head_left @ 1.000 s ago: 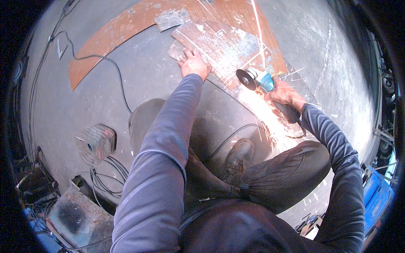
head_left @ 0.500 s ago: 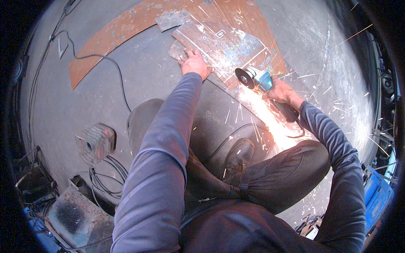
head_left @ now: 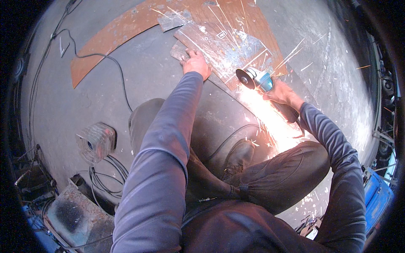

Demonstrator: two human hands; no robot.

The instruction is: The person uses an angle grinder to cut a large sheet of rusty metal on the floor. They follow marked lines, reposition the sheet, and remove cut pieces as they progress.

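My right hand [head_left: 282,93] is wrapped round an angle grinder [head_left: 264,81] with a teal head and a dark body. Its dark disc [head_left: 244,79] meets a worn, paint-spotted metal sheet [head_left: 215,48] near the sheet's right end. From there a bright stream of sparks [head_left: 270,120] pours toward my bent leg, hiding part of the work. My left hand [head_left: 196,64] presses down at the sheet's near left edge, fingers spread over a small greyish board [head_left: 179,51]. That hand is open, lying on the surface.
Rust-brown sheet [head_left: 109,44] lies beneath and beyond, with a small grey plate [head_left: 174,21] on it. A black cable [head_left: 119,69] crosses the floor at left. A ribbed, boxy object [head_left: 96,142] and coiled cable [head_left: 105,179] stand nearer. My boot [head_left: 239,158] is close to the sparks.
The spark stream has grown wider and brighter, and the flying sparks have shifted. Both hands and the grinder stay almost where they were.
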